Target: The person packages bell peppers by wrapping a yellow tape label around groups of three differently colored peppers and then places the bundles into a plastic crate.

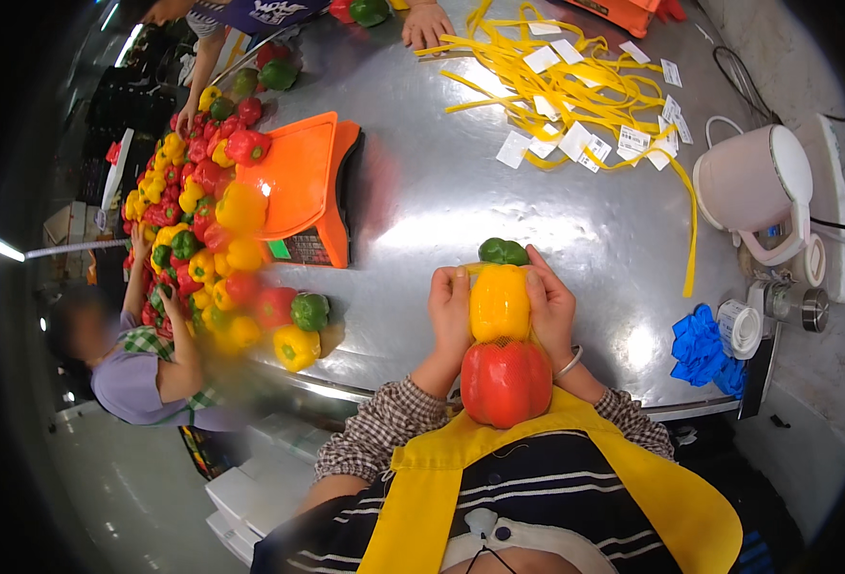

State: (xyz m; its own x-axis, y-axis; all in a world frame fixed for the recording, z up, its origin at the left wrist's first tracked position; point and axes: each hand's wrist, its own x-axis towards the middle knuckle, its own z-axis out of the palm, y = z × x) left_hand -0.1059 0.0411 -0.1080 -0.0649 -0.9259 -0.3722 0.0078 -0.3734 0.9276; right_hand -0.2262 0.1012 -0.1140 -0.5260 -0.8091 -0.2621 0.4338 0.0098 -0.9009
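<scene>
Three bell peppers stand in a row between my hands: a green bell pepper at the far end, a yellow bell pepper in the middle and a red bell pepper nearest my body. Fine mesh shows over the top of the red one, and yellow netting seems to run along the row. My left hand is closed along the left side of the yellow pepper. On its other side, my right hand is closed too, with the thumb near the top. The fingertips beneath are hidden.
Yellow net sleeves with white tags lie on the metal table. An orange scale stands left, beside heaped peppers. Two co-workers reach in from left and far side. At right are a kettle, a blue bundle and a jar.
</scene>
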